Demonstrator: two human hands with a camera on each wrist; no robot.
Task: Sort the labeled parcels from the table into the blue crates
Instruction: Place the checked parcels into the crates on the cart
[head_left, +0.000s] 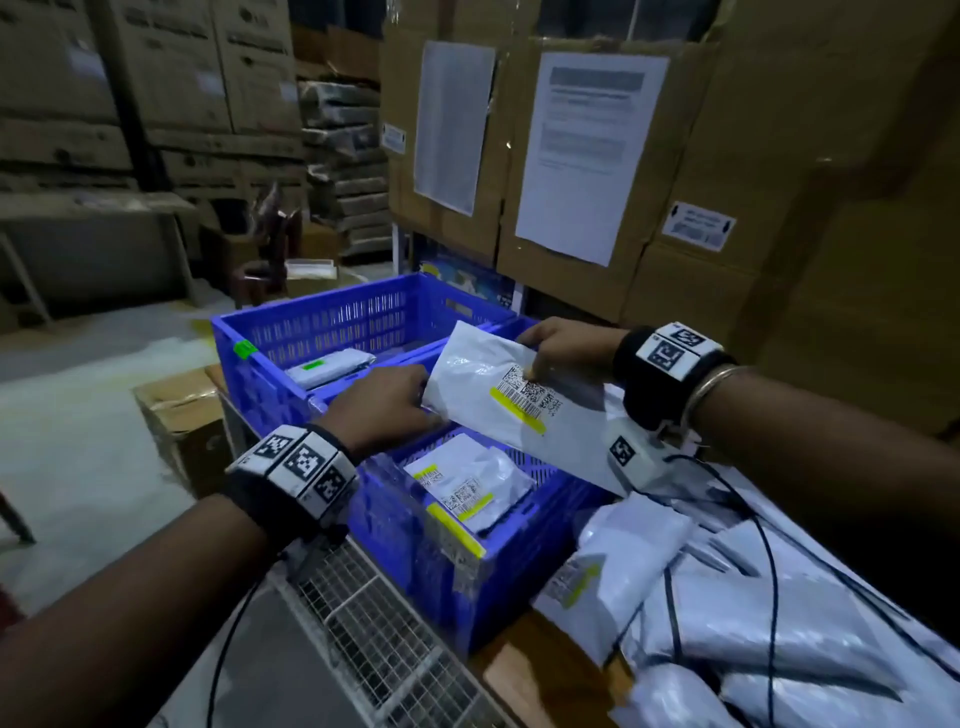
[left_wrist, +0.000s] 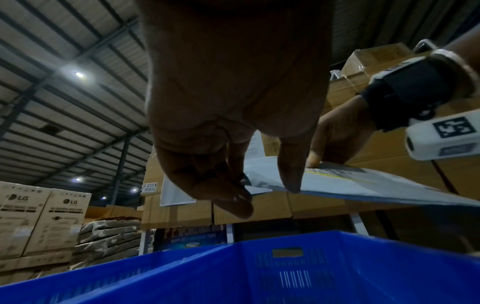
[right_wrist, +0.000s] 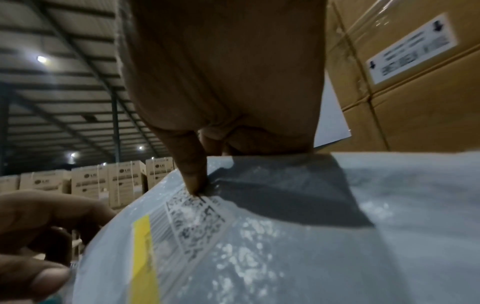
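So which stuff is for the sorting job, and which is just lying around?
For the job: held parcel, both hands (left, right), blue crates, parcel pile.
Just around: cardboard boxes, taped papers, wire rack.

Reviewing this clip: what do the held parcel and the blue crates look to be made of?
The parcel held by both hands looks like a thin glossy plastic mailer bag: it wrinkles, sags and shows glare spots, with a printed label stuck on. The blue crates look like rigid moulded plastic: uniform colour, slotted walls, thick rims. What is inside the parcel cannot be told.
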